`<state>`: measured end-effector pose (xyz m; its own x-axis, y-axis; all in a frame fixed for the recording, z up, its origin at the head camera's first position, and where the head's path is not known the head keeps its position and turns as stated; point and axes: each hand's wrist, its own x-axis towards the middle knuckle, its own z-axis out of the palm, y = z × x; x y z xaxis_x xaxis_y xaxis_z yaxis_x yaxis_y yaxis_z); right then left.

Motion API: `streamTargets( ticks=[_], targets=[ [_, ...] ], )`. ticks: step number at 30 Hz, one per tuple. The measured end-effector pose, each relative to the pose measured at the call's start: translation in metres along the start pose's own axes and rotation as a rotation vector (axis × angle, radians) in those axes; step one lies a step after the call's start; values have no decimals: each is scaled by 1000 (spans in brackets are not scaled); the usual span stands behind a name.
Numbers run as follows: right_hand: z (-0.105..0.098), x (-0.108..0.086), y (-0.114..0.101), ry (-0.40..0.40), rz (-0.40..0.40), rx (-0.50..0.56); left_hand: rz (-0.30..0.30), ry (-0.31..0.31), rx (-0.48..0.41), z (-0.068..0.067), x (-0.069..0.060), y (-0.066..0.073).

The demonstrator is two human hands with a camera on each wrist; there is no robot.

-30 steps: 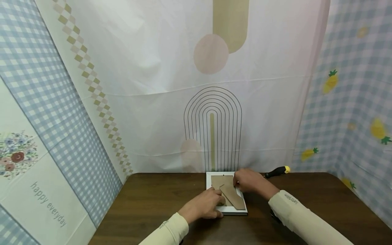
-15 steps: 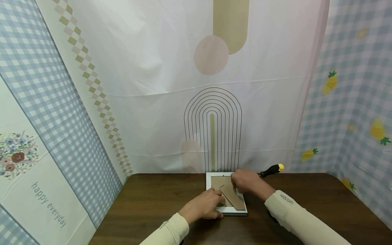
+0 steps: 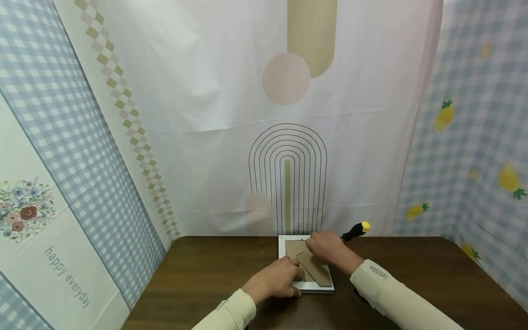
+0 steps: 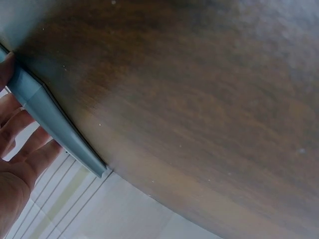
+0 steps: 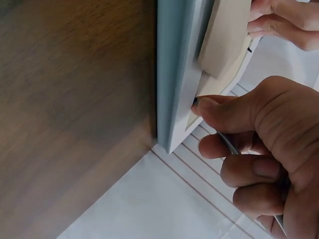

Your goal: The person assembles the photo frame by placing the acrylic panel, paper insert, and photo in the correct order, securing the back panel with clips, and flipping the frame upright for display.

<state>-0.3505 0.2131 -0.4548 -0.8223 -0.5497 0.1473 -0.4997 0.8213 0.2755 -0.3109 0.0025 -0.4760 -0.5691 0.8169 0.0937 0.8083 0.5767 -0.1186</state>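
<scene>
A white picture frame [image 3: 313, 288] lies back side up on the table, with a brown backing board and stand [image 3: 316, 269] inside its rim. My left hand [image 3: 275, 278] grips its lower left part; in the left wrist view the thumb and fingers [image 4: 42, 158] hold the frame's edge [image 4: 60, 127]. My right hand [image 3: 330, 247] is at the upper right of the frame, its fingers curled round a screwdriver with a black and yellow handle [image 3: 355, 231]. In the right wrist view the thumb and index finger of the right hand [image 5: 264, 144] touch a small dark piece [image 5: 195, 102] at the inner rim.
The brown wooden table [image 3: 206, 275] extends on both sides of the frame. Behind its back edge hangs a white patterned cloth [image 3: 214, 183], with blue checked cloths [image 3: 429, 169] at the sides.
My right hand has moved slightly left along the top right of the frame, and the screwdriver handle has shifted left with it. The left hand keeps its grip.
</scene>
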Motion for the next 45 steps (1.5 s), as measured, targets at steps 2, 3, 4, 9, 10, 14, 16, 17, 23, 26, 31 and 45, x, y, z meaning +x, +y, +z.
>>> streamTargets(
  ticks=[2, 3, 4, 9, 10, 14, 16, 17, 23, 26, 31, 45],
  targets=[
    [0, -1, -3, 27, -17, -41, -4, -2, 0, -1, 0, 1],
    [0, -1, -4, 41, -22, -57, -6, -3, 0, -1, 0, 1],
    [1, -1, -4, 52, -24, -67, -7, -2, 0, -1, 0, 1],
    [1, -2, -5, 86, -23, -94, -14, -2, 7, 0, 0, 2],
    [1, -3, -4, 89, -22, -96, -15, -1, 11, 0, 0, 2],
    [1, -4, -3, 94, -18, -97, -17, 3, 13, -1, 0, 3],
    [3, -4, -2, 95, -17, -100, -15, 4, 11, -1, -1, 3],
    [4, -4, -2, 94, -16, -101, -13, 5, 11, 0, -1, 3],
    [6, -3, -2, 91, 0, -75, -8, 14, 12, 0, -1, 2],
    [3, -1, -4, 82, 18, -63, -9, 16, 4, 0, -2, 2],
    [-2, 2, -9, 58, 47, -68, 7, 22, 6, -2, -1, 1],
    [-2, 9, -28, 190, 16, -294, 14, 12, 22, 0, 2, 0]
  ],
)
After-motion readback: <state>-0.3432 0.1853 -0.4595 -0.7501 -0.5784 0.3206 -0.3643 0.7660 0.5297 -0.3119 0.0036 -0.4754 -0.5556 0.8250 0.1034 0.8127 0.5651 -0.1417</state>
